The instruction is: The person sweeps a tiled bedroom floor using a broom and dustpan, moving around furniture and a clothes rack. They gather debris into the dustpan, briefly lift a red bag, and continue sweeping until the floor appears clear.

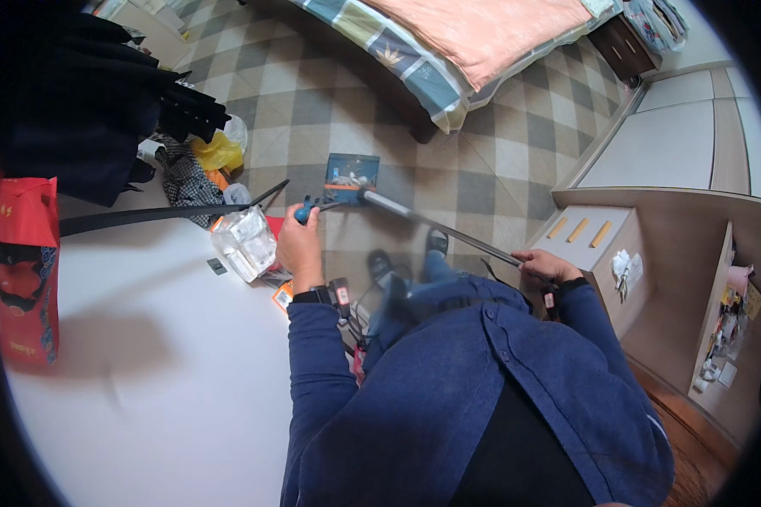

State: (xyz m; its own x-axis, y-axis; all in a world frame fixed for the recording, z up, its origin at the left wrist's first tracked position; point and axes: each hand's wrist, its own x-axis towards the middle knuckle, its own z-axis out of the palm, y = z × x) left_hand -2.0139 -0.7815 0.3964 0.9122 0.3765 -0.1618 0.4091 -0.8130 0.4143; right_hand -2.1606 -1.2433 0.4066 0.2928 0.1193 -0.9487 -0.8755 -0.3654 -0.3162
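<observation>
On the checked floor ahead lies a blue dustpan (352,171) with an orange strip along its near edge and small light scraps in it. A long metal pole (448,229) slants from the dustpan's near edge to my right hand (548,264), whose fingers are closed round its upper end. My left hand (298,247) is closed on a blue rounded handle (303,213). From this handle a thin dark shaft (330,205) points toward the dustpan. The shaft's far end is too blurred to tell what tool it is.
To the left, a white tabletop (161,406) carries a clear plastic package (247,242) and a red bag (25,270). Dark clothes (93,101) hang beyond. A bed (473,42) stands ahead. At right, a cabinet drawer (588,228) sits close to my right hand. My slippers (437,242) are below.
</observation>
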